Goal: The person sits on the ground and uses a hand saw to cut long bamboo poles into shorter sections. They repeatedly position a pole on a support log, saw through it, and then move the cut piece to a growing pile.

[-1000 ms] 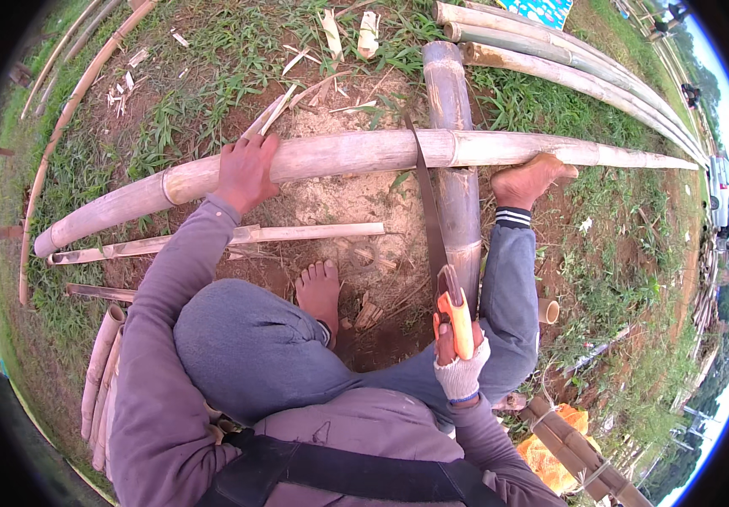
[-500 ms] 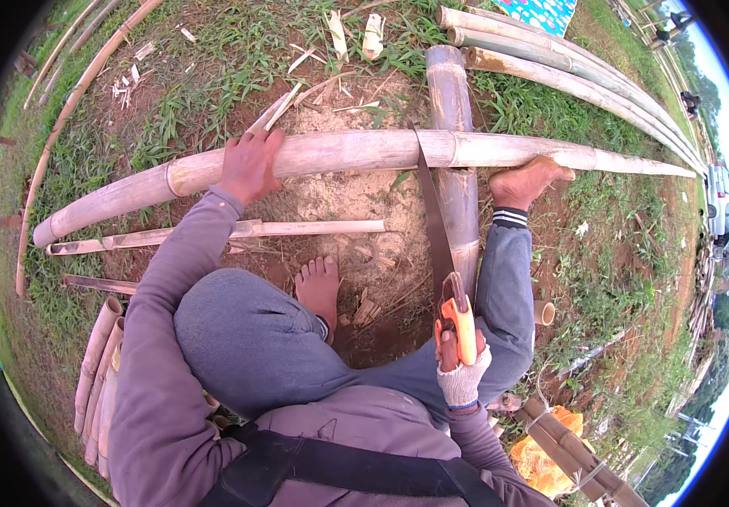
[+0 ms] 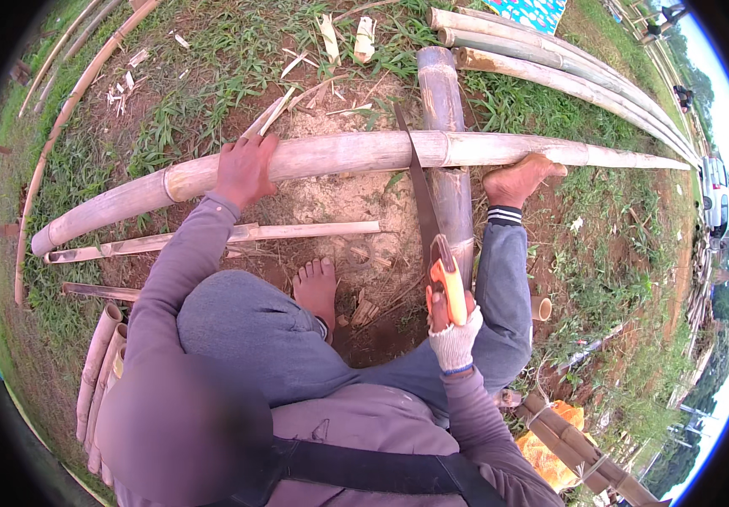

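Centrally, a pale, smooth bamboo pole (image 3: pixel 339 155) with ringed nodes spans the frame, lying across a darker bamboo length (image 3: pixel 440 89). Left of centre, the bare left hand (image 3: pixel 246 171) has its fingers clamped over the pole. Right of lower centre, the right hand (image 3: pixel 451 325), in a pale knitted glove (image 3: pixel 456 345), has its fingers clamped around the orange handle (image 3: pixel 449 286) of a handsaw (image 3: pixel 424 203); the thin, tapering metal blade crosses the pole just left of a node. A bare foot (image 3: pixel 521 179) rests against the pole, right of centre. Powdery sawdust (image 3: pixel 331 198) covers reddish soil at centre; grass (image 3: pixel 183 118) grows at upper left. Outdoors, long bamboo poles (image 3: pixel 550 63) lie at upper right, and a vehicle (image 3: pixel 716 196) stands at the right edge.
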`<state>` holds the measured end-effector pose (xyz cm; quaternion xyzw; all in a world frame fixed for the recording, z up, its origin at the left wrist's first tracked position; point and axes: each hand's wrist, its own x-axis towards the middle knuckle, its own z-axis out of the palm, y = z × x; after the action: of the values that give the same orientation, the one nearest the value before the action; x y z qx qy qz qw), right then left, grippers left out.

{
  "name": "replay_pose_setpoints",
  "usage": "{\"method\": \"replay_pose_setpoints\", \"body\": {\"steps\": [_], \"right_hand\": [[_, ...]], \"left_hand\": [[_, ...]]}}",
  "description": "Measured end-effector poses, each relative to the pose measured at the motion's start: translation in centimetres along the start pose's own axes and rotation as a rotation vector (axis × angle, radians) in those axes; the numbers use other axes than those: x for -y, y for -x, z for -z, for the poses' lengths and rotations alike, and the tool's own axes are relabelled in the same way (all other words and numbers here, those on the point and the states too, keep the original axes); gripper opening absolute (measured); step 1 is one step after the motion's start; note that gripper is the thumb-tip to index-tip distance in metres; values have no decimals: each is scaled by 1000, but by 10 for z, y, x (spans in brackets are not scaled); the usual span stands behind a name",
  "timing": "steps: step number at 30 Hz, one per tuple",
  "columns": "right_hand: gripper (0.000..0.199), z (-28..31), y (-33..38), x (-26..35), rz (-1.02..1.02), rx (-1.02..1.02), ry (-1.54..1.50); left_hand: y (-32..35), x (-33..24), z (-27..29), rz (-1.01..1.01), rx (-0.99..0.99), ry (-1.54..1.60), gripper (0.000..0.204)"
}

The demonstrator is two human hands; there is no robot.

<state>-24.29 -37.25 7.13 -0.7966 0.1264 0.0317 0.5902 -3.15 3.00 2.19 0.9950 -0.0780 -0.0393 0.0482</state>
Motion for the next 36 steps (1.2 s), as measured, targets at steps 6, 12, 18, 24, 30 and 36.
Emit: {"method": "replay_pose_setpoints", "body": {"steps": [6, 12, 18, 24, 30, 36], "right_hand": [[44, -2, -4, -25, -8, -8, -313], [29, -44, -146, 43, 157, -137, -129], [46, 39, 32, -14, -142, 26, -321], [47, 3, -28, -22, 5, -22, -217], [43, -37, -143, 23, 113, -97, -207], [51, 25, 37, -20, -98, 44, -236]], "left_hand": [[-12, -6, 0, 2, 3, -25, 89], [-18, -8, 6, -48, -5, 9, 87], [-16, -7, -8, -88, -67, 57, 86], [-17, -21, -5, -37, -5, -28, 88], [-19, -7, 2, -66, -36, 19, 89], [-1, 3, 0, 5, -15, 11, 85]]}}
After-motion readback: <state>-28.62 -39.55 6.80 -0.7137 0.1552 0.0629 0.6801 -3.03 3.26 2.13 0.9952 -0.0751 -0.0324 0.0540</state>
